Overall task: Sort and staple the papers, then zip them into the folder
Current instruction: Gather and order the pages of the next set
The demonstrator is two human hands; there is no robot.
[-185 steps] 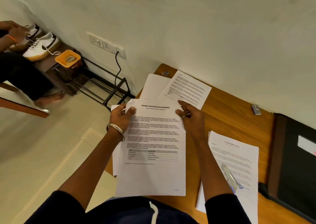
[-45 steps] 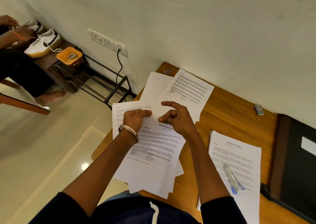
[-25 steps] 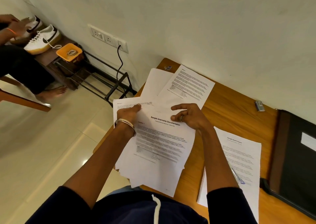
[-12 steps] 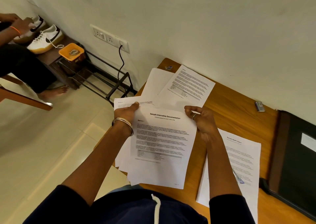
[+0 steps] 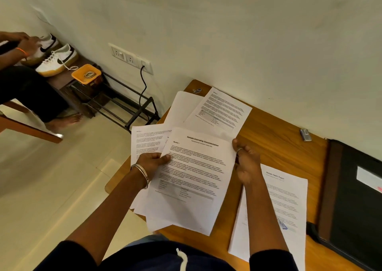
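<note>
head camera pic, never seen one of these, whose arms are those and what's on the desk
No machine here: a person wears the camera on their head, so it looks down at their own arms. The left hand and right hand each grip a side of a fanned bunch of papers, top page headed "Sample Internship Documentation". On the desk: two loose sheets near the wall, a second pile to the right, a dark folder beyond it, and a small silver item, too small to identify.
</note>
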